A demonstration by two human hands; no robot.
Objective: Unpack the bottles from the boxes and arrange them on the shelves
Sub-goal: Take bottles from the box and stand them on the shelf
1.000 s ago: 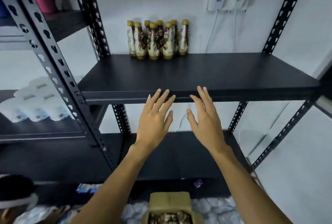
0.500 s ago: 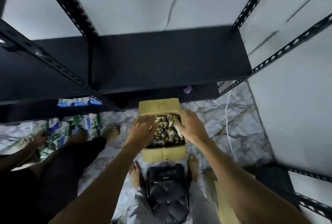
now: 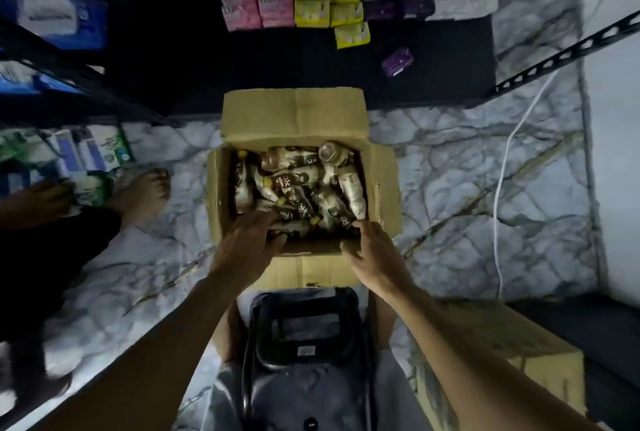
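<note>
White, grey-veined marble floor (image 3: 450, 171) fills the room's lower half, with a low black shelf (image 3: 294, 60) across twelve o'clock and dim light throughout. At ten o'clock blue packs (image 3: 59, 20) sit on a neighbouring rack; at nine o'clock lie green and blue cartons (image 3: 100, 153), too blurred to count, with another person's one bare foot (image 3: 143, 190) beside them. In the centre one open cardboard box (image 3: 294, 115) stands on the floor against the shelf's front edge, holding a jumble of brown-and-cream bottles (image 3: 298, 185); at least eight show, piled lying down. The left hand (image 3: 249, 243) reaches in at the box's seven o'clock corner, fingers down among the bottles; I cannot tell whether it grips one. The right hand (image 3: 374, 250) lies released at five o'clock, fingers straight, thumb spread. On the shelf: two pink packets (image 3: 256, 10), five yellow (image 3: 329, 10), one loose purple (image 3: 396, 62). One white cable (image 3: 502, 188) runs at three o'clock; one second box (image 3: 512, 337) sits at five
</note>
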